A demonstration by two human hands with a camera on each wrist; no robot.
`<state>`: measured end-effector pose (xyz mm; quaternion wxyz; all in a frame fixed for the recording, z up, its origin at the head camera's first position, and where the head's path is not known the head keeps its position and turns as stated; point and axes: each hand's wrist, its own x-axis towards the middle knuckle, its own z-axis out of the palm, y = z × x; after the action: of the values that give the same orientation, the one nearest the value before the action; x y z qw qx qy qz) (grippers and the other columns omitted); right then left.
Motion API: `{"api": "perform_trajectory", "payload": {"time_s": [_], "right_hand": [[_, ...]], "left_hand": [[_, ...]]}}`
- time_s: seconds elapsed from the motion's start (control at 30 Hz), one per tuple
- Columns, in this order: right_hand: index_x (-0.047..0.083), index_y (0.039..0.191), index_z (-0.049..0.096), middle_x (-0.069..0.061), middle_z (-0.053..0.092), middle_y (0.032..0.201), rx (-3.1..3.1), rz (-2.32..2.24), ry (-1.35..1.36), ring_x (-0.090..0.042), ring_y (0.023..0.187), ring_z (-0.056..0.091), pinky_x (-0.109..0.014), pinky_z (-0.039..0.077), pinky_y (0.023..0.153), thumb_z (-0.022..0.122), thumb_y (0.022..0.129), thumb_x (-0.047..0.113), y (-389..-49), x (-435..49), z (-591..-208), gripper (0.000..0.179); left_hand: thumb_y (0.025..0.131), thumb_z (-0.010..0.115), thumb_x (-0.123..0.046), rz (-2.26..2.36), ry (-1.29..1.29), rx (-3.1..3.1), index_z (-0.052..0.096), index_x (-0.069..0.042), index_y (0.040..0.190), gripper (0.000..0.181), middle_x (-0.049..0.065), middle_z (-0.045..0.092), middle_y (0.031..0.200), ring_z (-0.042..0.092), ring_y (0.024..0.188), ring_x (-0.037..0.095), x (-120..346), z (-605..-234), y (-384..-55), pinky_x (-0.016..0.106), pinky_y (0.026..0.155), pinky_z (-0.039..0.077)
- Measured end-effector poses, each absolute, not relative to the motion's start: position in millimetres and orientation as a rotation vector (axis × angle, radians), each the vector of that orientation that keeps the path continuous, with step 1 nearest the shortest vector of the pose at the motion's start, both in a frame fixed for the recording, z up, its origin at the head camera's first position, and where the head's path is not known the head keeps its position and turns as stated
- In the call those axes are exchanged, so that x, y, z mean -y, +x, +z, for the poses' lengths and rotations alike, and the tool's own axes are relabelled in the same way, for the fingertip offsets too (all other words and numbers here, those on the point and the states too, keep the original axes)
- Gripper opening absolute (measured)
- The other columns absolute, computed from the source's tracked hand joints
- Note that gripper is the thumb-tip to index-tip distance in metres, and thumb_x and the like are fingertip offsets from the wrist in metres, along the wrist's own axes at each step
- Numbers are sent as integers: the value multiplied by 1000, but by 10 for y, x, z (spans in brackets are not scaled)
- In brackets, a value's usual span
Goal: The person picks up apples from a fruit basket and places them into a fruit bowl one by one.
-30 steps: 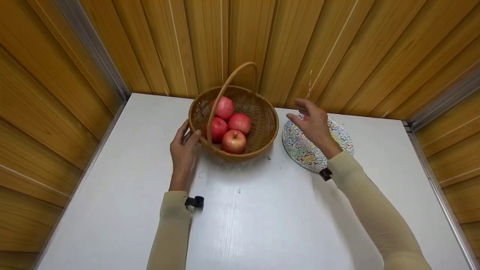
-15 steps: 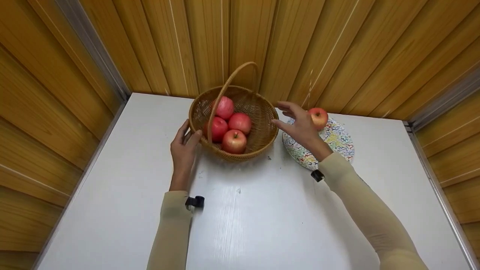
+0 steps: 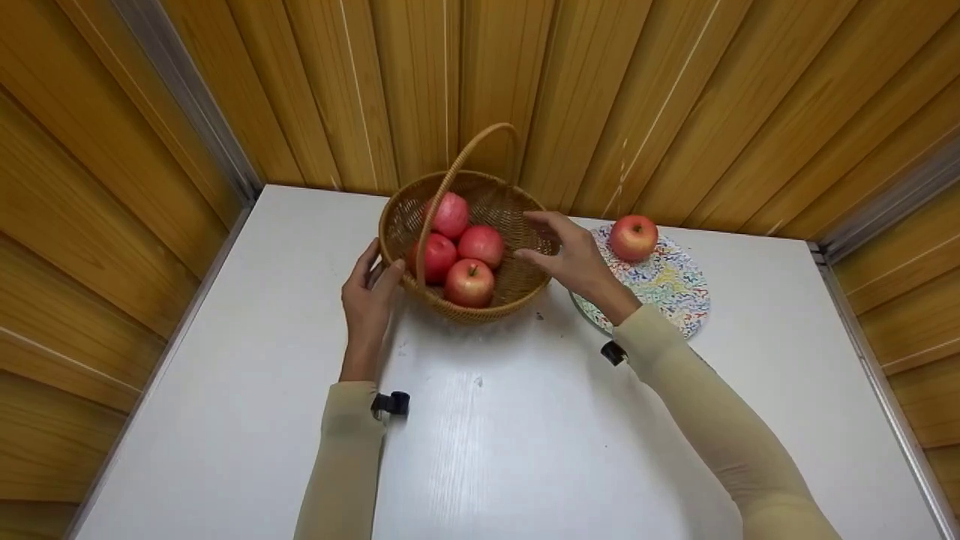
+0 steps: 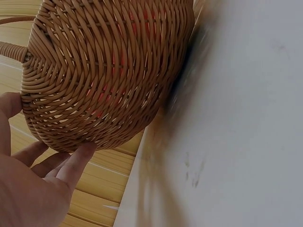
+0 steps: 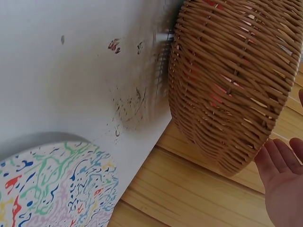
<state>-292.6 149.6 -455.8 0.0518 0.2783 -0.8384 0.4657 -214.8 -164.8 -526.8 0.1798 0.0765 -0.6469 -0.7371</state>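
Observation:
A brown wicker basket [image 3: 480, 318] with an arched handle stands at the back of the white table, holding several red apples [image 3: 469, 283]. My left hand [image 3: 367, 307] holds its left rim, thumb on the rim and fingers along the outer wall, as the left wrist view shows. Over the right rim reaches my right hand [image 3: 574, 259], thumb and fingers spread apart, with nothing between them; the nearest apples are a little to its left. Another red apple [image 3: 634, 238] rests on the round, colourfully speckled plate [image 3: 671, 289] right of the basket, behind that hand.
Wood-patterned panels [image 3: 600, 97] rise behind the table [image 3: 487, 450] and on both sides, joined by metal corner strips [image 3: 187, 90]. The right forearm and sleeve cover part of the plate's front edge.
My right hand has left the apple on the plate and moved left until its fingers are over the basket's right side. The left hand stays on the rim.

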Motion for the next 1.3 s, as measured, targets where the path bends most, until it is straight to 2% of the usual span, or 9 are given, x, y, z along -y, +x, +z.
{"api": "perform_trajectory", "payload": {"time_s": [0.27,0.6,0.77,0.93,1.03,1.2,1.3], "right_hand": [[-1,143,62,-18,66,138,2582,1413,900,-35,128,62,-52,52,108,87,91,16,-2922,-1387,-4612,60],[-2,141,63,-18,63,141,2720,1238,925,-32,133,58,-46,47,113,87,92,18,-3003,-1245,-4620,58],[1,142,64,-16,61,145,2826,1177,950,-32,139,53,-48,41,119,85,93,19,-3073,-1152,-4610,56],[4,145,63,-15,59,147,2888,1134,960,-30,140,51,-46,39,121,84,95,20,-3148,-1084,-4595,56],[3,146,63,-16,59,147,2910,1116,973,-31,140,51,-46,38,121,84,95,17,-3200,-1060,-4599,57],[0,147,60,-19,60,146,2954,1071,978,-33,138,52,-46,40,118,83,95,16,-3281,-1030,-4622,59],[-1,147,59,-20,60,145,2982,1043,975,-35,137,53,-46,42,117,84,94,17,-3319,-1009,-4637,62]], "left_hand": [[100,77,-29,-2095,207,1826,57,-17,156,61,4,53,157,55,140,21,1670,-5260,-2137,35,106,55],[102,72,-18,-2134,263,1837,50,-9,159,62,11,47,162,50,145,26,1693,-5244,-2155,37,109,53],[102,73,-21,-2126,242,1825,52,-13,158,61,9,49,160,51,144,25,1681,-5239,-2152,35,108,53],[100,77,-28,-2089,213,1827,56,-16,156,61,6,52,157,54,141,22,1669,-5257,-2152,33,104,55],[101,75,-25,-2097,219,1838,54,-14,157,61,8,51,159,53,142,24,1658,-5219,-2146,34,105,55],[102,73,-19,-2104,232,1853,51,-13,159,61,8,48,161,50,145,26,1632,-5191,-2147,36,109,52],[102,74,-24,-2071,221,1866,54,-18,157,59,4,51,159,52,143,23,1626,-5224,-2147,36,108,53]]}}
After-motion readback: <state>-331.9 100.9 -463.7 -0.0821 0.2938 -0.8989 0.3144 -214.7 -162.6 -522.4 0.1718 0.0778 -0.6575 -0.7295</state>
